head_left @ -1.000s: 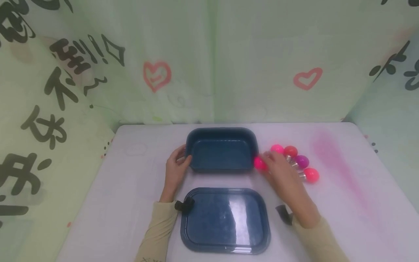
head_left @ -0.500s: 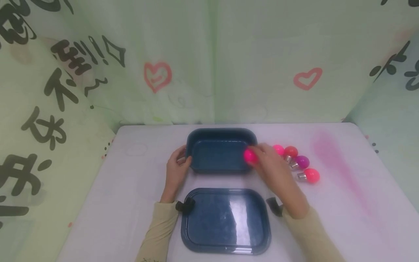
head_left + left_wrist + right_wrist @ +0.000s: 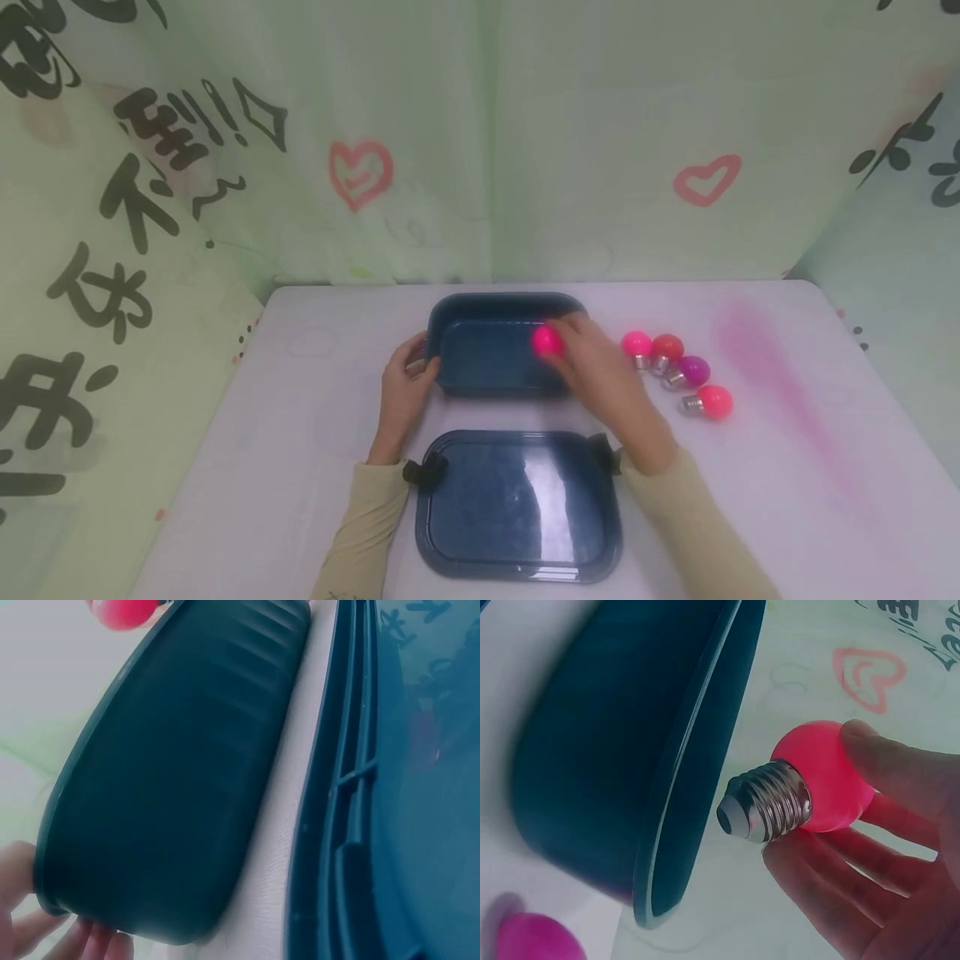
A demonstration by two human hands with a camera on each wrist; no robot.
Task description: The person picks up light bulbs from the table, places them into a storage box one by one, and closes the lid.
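In the head view, a dark blue rectangular box [image 3: 480,357] stands at the back middle of the table. My left hand [image 3: 405,390] grips its left end, thumb at the rim and fingers around the outside, as the left wrist view also shows. My right hand [image 3: 603,371] pinches a bright pink light bulb [image 3: 547,340] over the right part of the box. In the right wrist view the thumb and fingers hold the round glass [image 3: 829,776], while the silver screw base [image 3: 772,799] points toward the box wall. Part of the box's right end is hidden behind my right hand.
Right of the box lie a pink bulb [image 3: 637,343], a red bulb [image 3: 667,347], a purple bulb [image 3: 692,371] and a coral-pink bulb [image 3: 716,402]. A blue lid [image 3: 480,508] lies flat in front of the box, between the forearms. A curtain [image 3: 525,150] hangs behind the table.
My right hand has carried the pink bulb leftward from the box's right edge to above its inside. The left hand and the box have hardly moved.
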